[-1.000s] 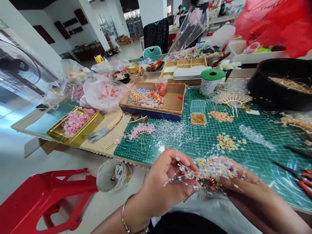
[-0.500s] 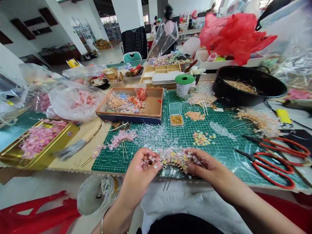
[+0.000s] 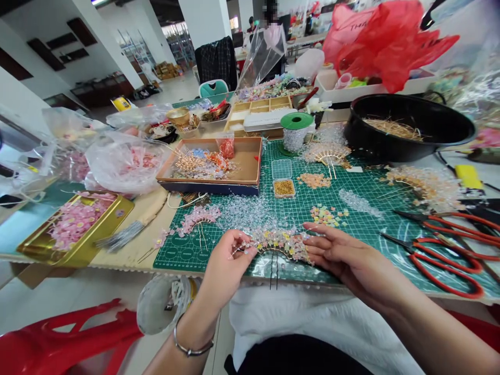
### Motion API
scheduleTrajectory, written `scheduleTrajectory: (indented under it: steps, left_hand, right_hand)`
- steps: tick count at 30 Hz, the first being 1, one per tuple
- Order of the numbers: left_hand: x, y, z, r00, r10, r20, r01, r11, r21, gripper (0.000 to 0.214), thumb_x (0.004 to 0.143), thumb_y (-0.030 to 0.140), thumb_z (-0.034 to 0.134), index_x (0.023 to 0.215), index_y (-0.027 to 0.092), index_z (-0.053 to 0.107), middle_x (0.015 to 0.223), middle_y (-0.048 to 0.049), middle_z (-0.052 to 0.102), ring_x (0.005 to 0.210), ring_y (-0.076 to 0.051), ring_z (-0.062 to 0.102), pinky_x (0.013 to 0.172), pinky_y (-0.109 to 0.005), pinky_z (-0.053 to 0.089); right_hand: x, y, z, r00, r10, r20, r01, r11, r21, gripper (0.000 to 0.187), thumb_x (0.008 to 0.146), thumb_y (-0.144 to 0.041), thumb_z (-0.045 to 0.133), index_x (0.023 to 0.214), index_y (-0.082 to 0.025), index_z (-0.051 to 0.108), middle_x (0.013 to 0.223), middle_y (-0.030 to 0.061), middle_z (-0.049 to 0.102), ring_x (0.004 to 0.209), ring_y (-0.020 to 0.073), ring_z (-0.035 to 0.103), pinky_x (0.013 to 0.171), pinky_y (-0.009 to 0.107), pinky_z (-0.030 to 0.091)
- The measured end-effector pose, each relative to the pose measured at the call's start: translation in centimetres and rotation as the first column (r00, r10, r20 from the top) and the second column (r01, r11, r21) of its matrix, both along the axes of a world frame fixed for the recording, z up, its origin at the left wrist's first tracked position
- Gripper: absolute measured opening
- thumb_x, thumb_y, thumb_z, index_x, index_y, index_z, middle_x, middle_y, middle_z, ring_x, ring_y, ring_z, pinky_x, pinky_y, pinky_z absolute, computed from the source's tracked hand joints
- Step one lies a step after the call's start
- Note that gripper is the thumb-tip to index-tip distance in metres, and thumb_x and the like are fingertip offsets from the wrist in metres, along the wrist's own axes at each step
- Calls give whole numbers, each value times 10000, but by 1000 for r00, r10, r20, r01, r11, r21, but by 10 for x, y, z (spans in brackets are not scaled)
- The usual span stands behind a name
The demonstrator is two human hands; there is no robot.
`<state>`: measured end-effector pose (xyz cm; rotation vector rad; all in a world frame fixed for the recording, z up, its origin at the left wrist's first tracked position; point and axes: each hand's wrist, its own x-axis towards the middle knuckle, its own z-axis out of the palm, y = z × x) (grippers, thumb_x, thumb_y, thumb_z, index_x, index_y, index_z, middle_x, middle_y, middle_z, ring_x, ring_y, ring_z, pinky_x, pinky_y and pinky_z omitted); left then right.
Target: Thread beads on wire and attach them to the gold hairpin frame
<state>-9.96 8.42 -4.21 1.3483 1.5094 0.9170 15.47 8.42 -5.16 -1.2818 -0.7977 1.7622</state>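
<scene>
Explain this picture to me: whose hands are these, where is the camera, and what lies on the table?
No machine here: a person works with bare hands, and the one camera sits on their head, looking forward and down. The left hand pinches one end of a beaded hairpin whose two dark prongs hang down; the right hand rests open-fingered against its other end. Under them is a green cutting mat scattered with small beads and flowers. Red-handled scissors lie on the right, a black basin behind them, a cardboard tray of ornaments farther back, and a gold tin of pink flowers on the left.
</scene>
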Motion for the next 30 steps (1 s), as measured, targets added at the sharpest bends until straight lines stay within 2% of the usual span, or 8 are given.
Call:
scheduleTrajectory:
  steps: [8,11,14,16,18,22,27,30]
  left_hand:
    - [1,1,2,978,11,-209,-1,999,51,88,878,271,615,939,228,569,938,-19,672,770,-182,614,733,-327,474]
    - [0,1,4,956,19,-294,6,997,83,64,886,265,604,935,227,585,957,-33,693,794,-200,627,747,-345,478]
    - [0,0,3,925,30,-378,15,993,116,58,882,273,607,925,234,615,967,-41,705,810,-224,633,758,-369,482]
    - [-1,0,2,906,38,-421,25,989,143,67,877,274,609,930,240,635,984,-48,710,869,-250,642,788,-387,487]
    - [-2,0,0,892,44,-449,35,986,165,89,875,278,612,950,243,645,1014,-58,711,944,-277,645,827,-409,491]
    - [-9,-2,-1,881,41,-471,42,985,166,174,880,282,619,1046,236,645,1086,-74,704,1004,-283,650,856,-430,512]
    - [-29,-7,6,891,0,-453,42,996,83,416,901,302,603,1311,251,550,1283,-90,647,1156,-270,624,927,-434,535]
    - [-35,-11,17,841,56,-539,-4,995,97,491,913,368,595,1385,268,507,1359,-95,594,1168,-287,617,892,-434,561]
  right_hand:
    - [2,0,-1,998,28,-56,-24,997,71,555,774,-142,556,1325,-202,555,1310,134,703,1275,267,621,1136,453,464]
    - [5,-1,0,997,68,39,-73,986,149,571,796,-159,542,1366,-196,516,1342,151,681,1277,279,619,1118,488,478]
    - [21,-5,0,967,33,252,-102,958,268,510,899,-278,536,1405,-225,494,1362,137,666,1264,289,628,1081,512,503]
    - [39,-9,-2,889,-55,454,-120,930,348,443,937,-349,541,1371,-259,547,1348,111,669,1243,304,630,1090,555,470]
    - [60,-15,-6,749,-154,644,-164,899,405,370,920,-358,585,1278,-276,634,1299,93,687,1208,335,628,1097,617,416]
    - [88,-23,-15,491,-278,825,-316,826,466,309,895,-332,584,1156,-222,709,1203,124,717,1152,375,633,1071,658,399]
    - [94,-27,-17,362,-315,877,-498,731,467,311,915,-323,551,1158,-231,721,1205,110,720,1116,334,661,1039,573,473]
    - [106,-34,-6,319,-355,879,-535,698,476,288,923,-355,558,1139,-257,720,1192,99,724,1099,335,668,1039,571,463]
